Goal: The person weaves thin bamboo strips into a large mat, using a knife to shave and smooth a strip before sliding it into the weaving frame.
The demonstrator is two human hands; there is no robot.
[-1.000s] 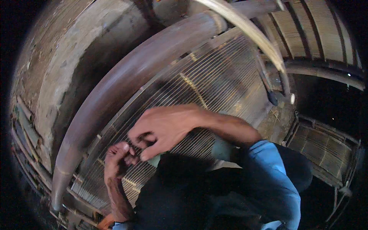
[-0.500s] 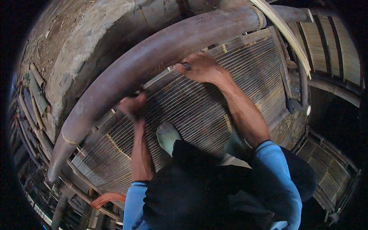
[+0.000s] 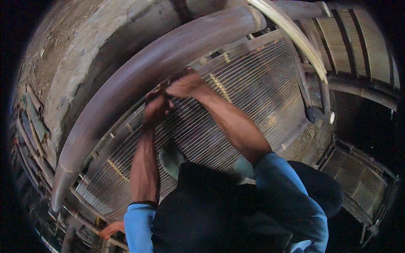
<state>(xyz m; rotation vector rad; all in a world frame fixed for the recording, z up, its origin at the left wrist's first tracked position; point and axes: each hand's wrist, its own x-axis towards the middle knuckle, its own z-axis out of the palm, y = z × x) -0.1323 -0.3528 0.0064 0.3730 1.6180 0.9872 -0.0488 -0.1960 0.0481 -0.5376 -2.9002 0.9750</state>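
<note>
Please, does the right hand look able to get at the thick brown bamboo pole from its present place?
Probably yes: the right hand is close to the lower side of the thick brown bamboo pole, and nothing seems to block the way.

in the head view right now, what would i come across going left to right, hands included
Bamboo pieces at the left edge → orange cloth → left hand → right hand → pale fibrous strip → low slatted frame at lower right.
</note>
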